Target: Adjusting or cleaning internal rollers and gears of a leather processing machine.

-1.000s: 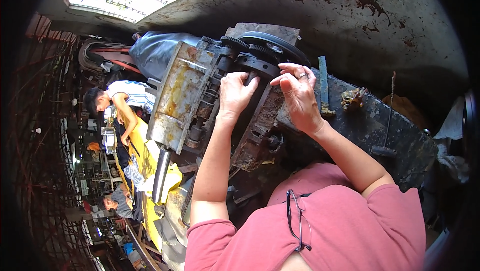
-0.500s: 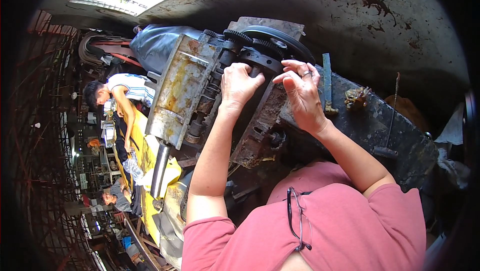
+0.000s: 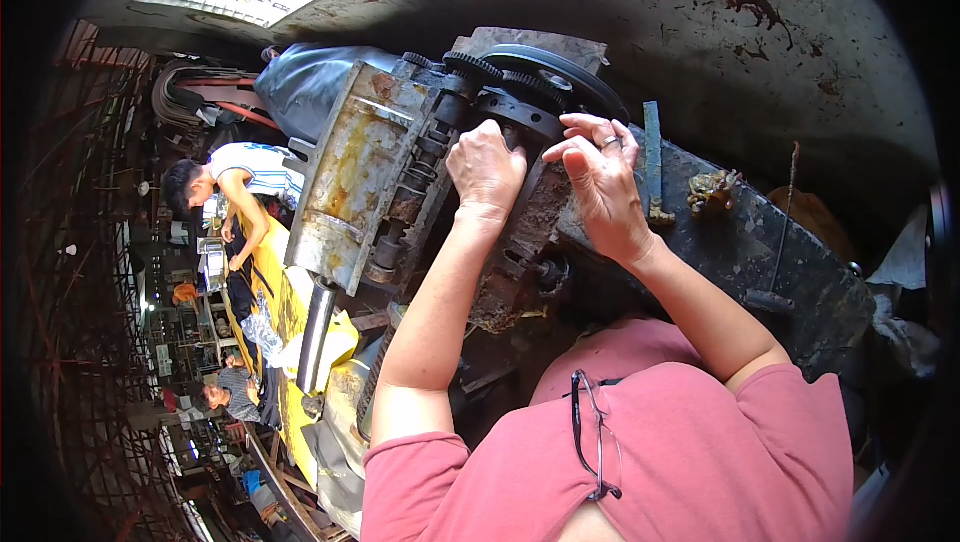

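Note:
A worn machine headstock (image 3: 358, 177) with dark gears (image 3: 473, 67) and a large pulley wheel (image 3: 570, 77) stands before me. Just below the gears is a dark round chuck (image 3: 520, 114) with holes in its rim. My left hand (image 3: 487, 174) is closed in a fist right at the chuck's near face; whatever lies inside its fingers is hidden. To the right of the chuck, my right hand (image 3: 605, 182) is raised with fingers bent and apart, nothing visible between them. A ring is on one finger.
A dark metal bench (image 3: 720, 242) on the right carries a flat bar (image 3: 654, 152), a greasy lump (image 3: 713, 190) and a thin-rod tool (image 3: 785, 232). A shiny shaft (image 3: 318, 337) juts from the headstock. Another person (image 3: 250, 182) works at a yellow surface on the left.
My left hand has turned and moved slightly right and down, its fist rolling over at the chuck. My right hand stays nearly in place. The person at left has shifted their arms.

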The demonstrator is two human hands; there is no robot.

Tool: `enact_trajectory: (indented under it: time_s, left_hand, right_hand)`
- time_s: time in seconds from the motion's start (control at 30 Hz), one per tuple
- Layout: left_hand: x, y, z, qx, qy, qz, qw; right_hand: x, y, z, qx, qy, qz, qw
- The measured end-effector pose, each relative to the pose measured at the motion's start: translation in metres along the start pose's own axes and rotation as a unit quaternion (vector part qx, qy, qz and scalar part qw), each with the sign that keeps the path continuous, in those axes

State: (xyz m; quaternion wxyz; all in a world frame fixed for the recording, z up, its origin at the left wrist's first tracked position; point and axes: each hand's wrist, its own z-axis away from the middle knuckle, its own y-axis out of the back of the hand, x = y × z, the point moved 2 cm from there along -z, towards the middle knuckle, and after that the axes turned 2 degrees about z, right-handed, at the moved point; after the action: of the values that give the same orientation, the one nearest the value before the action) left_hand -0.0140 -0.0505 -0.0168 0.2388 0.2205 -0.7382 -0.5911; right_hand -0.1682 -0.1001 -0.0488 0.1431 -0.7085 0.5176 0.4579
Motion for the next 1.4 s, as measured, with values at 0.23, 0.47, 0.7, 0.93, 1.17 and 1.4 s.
enact_trajectory:
  time_s: [0.23,0.47,0.7,0.93,1.17,1.4]
  left_hand:
    - [-0.02,0.012,-0.003,-0.117,-0.058,0.126,0.983]
    - [-0.03,0.021,-0.008,-0.209,-0.065,0.232,0.948]
    - [-0.025,0.019,-0.005,-0.156,-0.048,0.207,0.965]
    - [-0.033,0.019,-0.008,-0.235,-0.061,0.25,0.937]
    - [-0.03,0.025,-0.003,-0.323,-0.017,0.395,0.86]
    - [-0.031,0.012,-0.003,-0.153,-0.005,0.271,0.95]
  right_hand:
    - [0.002,-0.001,-0.001,0.013,-0.001,0.003,1.0]
    - [0.004,-0.002,0.0,0.026,-0.003,-0.009,1.0]
    - [0.003,-0.002,0.0,0.008,0.004,-0.005,1.0]
    - [0.0,0.001,0.0,0.017,0.01,0.012,1.0]
    - [0.002,0.001,0.0,0.021,0.001,-0.002,1.0]
    - [0.002,-0.002,0.0,0.01,0.008,0.005,1.0]
